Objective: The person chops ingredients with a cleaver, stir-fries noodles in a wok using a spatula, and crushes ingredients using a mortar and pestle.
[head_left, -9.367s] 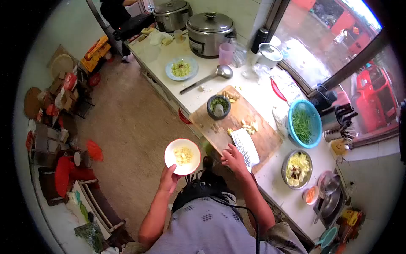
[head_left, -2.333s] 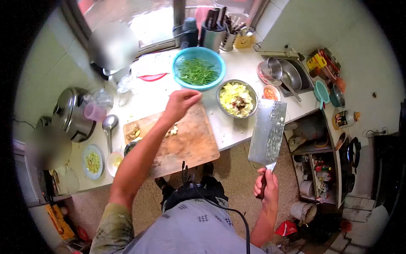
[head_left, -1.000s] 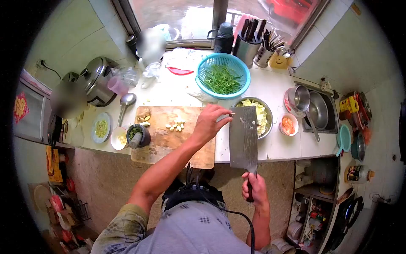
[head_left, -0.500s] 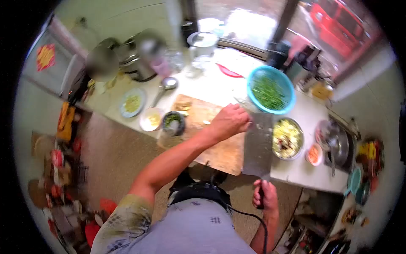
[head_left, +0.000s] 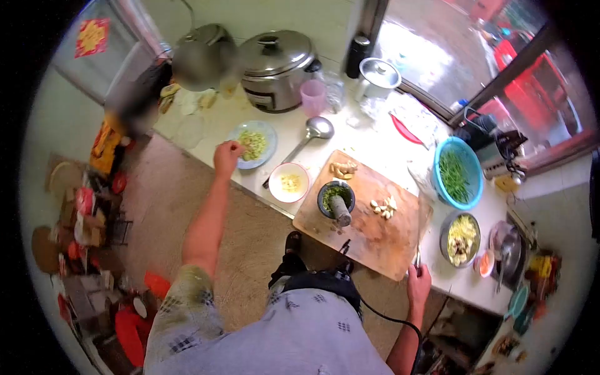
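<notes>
My left hand [head_left: 227, 156] is at the left edge of a pale blue plate [head_left: 269, 139] of chopped green bits, its fingers pinched together; anything between them is too small to tell. My right hand [head_left: 419, 284] grips the handle of a cleaver [head_left: 419, 234], whose blade appears nearly edge-on over the right side of the wooden cutting board [head_left: 369, 249]. On the board are a dark mortar [head_left: 324, 209] with a pestle [head_left: 340, 211], garlic cloves [head_left: 385, 207] and ginger [head_left: 344, 168]. Beside it, a white bowl [head_left: 290, 196] holds chopped garlic.
A ladle [head_left: 319, 127], pink cup [head_left: 313, 98] and large cooker [head_left: 277, 69] stand behind the plate. Rightward are a blue basket [head_left: 479, 181] of greens, a metal bowl [head_left: 445, 242] of cut vegetables, a small orange-filled bowl [head_left: 484, 264] and a sink [head_left: 522, 232].
My left hand has moved left from the cleaver blade to the plate. The cleaver in my right hand has turned nearly edge-on. The view has swung left.
</notes>
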`<state>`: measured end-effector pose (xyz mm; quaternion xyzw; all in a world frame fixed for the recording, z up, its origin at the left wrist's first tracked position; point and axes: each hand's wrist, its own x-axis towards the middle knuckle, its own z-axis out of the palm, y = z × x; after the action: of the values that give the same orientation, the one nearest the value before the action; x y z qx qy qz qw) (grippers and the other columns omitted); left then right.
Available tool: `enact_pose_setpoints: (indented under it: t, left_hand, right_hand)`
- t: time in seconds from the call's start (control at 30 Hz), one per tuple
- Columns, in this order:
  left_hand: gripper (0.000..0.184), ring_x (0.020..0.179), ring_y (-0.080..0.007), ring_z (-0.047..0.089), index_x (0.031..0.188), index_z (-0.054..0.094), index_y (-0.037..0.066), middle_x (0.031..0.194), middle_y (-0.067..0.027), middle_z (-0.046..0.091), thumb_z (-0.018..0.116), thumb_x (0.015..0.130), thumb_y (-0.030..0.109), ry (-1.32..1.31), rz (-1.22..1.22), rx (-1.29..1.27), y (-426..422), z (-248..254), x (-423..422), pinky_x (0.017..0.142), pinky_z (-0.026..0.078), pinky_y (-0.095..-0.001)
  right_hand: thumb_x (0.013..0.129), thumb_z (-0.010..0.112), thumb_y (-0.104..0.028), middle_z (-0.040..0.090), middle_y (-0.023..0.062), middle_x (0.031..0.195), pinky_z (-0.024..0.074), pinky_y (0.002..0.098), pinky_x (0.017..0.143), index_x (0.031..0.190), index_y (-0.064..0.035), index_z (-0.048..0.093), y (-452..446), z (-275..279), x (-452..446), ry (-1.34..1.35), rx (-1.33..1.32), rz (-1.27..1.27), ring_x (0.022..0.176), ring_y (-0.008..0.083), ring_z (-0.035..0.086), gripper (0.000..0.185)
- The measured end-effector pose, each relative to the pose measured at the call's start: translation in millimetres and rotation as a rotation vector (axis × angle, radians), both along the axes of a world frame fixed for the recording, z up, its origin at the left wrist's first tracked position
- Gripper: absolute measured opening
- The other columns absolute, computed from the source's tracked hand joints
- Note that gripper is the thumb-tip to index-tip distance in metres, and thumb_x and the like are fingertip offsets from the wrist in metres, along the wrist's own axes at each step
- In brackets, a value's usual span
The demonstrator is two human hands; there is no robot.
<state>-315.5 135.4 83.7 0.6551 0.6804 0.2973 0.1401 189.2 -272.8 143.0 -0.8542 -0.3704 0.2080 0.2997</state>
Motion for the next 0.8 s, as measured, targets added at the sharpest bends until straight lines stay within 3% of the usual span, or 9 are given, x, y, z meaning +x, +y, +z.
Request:
enact_pose_setpoints:
  t: [0.03,0.17,0.2,0.33,0.47,0.57,0.63,0.7,0.8]
  left_hand:
    - [0.014,0.086,-0.0277,0.061,0.083,0.071,0.008,0.088,-0.0098,0.066,0.073,0.073,0.017,0.133,-0.087,0.176,12,-26,-17,0.076,0.048,-0.0373]
    - [0.011,0.092,-0.0287,0.058,0.084,0.071,0.007,0.093,-0.0128,0.065,0.072,0.074,0.013,0.126,-0.136,0.245,41,-95,-64,0.082,0.047,-0.0394]
    - [0.020,0.094,-0.0295,0.057,0.095,0.068,0.005,0.097,-0.0149,0.061,0.071,0.076,0.010,0.185,-0.152,0.359,32,-92,-65,0.083,0.047,-0.0398]
    - [0.045,0.089,-0.0252,0.052,0.123,0.048,0.002,0.113,-0.0135,0.049,0.066,0.083,0.011,-0.095,-0.043,0.132,-22,-52,-42,0.081,0.045,-0.0355]
    - [0.046,0.087,-0.0182,0.050,0.125,0.046,-0.002,0.112,-0.0112,0.049,0.065,0.086,0.015,-0.127,-0.006,-0.008,-88,-24,-21,0.079,0.044,-0.0316]
    - [0.045,0.088,-0.0138,0.049,0.124,0.047,0.001,0.107,-0.0075,0.049,0.065,0.087,0.016,-0.414,-0.050,-0.117,-129,-40,-1,0.079,0.044,-0.0294]
    - [0.043,0.088,-0.0124,0.049,0.123,0.048,0.002,0.104,-0.0055,0.050,0.065,0.087,0.016,-0.517,-0.118,-0.220,-162,-17,41,0.078,0.044,-0.0277]
    - [0.044,0.086,-0.0126,0.051,0.125,0.045,0.003,0.102,-0.0048,0.051,0.064,0.088,0.017,-0.547,-0.212,-0.251,-179,-22,74,0.074,0.046,-0.0268]
    - [0.056,0.079,-0.0145,0.057,0.135,0.031,0.004,0.101,-0.0075,0.052,0.061,0.091,0.021,-0.840,-0.240,-0.613,-196,-16,128,0.063,0.051,-0.0274]
  right_hand:
    - [0.085,0.062,-0.026,0.054,0.0075,0.066,0.0422,0.0348,0.056,0.082,-0.0026,0.052,6,-5,-11,-0.085,-0.100,-0.074,0.058,0.0213,0.051,0.026]
    - [0.084,0.064,-0.032,0.063,0.0141,0.079,0.0475,0.0415,0.067,0.092,-0.0047,0.055,22,-54,-30,-0.241,-0.228,-0.237,0.073,0.0315,0.061,0.030]
    - [0.084,0.064,-0.034,0.064,0.0150,0.083,0.0480,0.0429,0.069,0.095,-0.0052,0.056,22,-68,-28,-0.307,-0.251,-0.253,0.076,0.0335,0.063,0.031]
    - [0.084,0.065,-0.035,0.064,0.0180,0.088,0.0479,0.0462,0.072,0.097,-0.0050,0.057,32,-93,-29,-0.372,-0.310,-0.280,0.081,0.0375,0.062,0.034]
    - [0.081,0.068,-0.030,0.060,0.0188,0.096,0.0471,0.0460,0.075,0.099,-0.0030,0.056,32,-105,-24,-0.440,-0.205,-0.172,0.088,0.0380,0.058,0.035]
    - [0.082,0.063,-0.019,0.055,0.0146,0.094,0.0453,0.0375,0.078,0.099,-0.0020,0.054,31,-85,2,-0.446,0.104,-0.347,0.087,0.0271,0.055,0.026]
    - [0.083,0.058,-0.010,0.043,0.0032,0.086,0.0408,0.0294,0.074,0.097,-0.0035,0.048,47,43,5,-0.139,0.377,-0.447,0.078,0.0161,0.044,0.018]
    - [0.079,0.053,-0.002,0.050,0.0067,0.086,0.0412,0.0306,0.075,0.097,-0.0011,0.049,32,180,-8,-0.413,0.874,-0.252,0.078,0.0184,0.048,0.019]
    - [0.076,0.050,-0.002,0.055,0.0154,0.090,0.0444,0.0284,0.069,0.102,0.0034,0.051,-26,334,-62,-1.049,0.862,-0.237,0.080,0.0233,0.055,0.027]
